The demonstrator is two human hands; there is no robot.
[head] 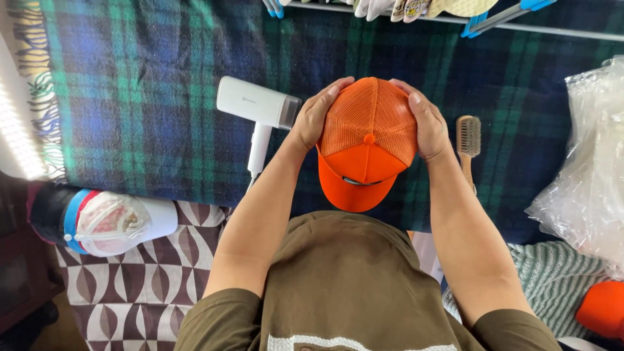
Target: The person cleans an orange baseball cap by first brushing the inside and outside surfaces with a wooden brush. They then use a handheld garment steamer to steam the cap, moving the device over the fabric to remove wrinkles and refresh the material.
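An orange mesh-backed cap [367, 140] is held above a blue and green plaid blanket [143, 97], its brim pointing toward my body. My left hand [315, 117] grips the cap's left side. My right hand [426, 120] grips its right side. Both hands curve around the mesh crown.
A white handheld steamer [257, 107] lies on the blanket left of the cap. A wooden brush [468, 140] lies to the right. Clear plastic bags [588, 169] sit at the right edge, another orange item [601, 309] below them. A cap form [107, 221] lies at the left. A drying rack [455, 16] crosses the top.
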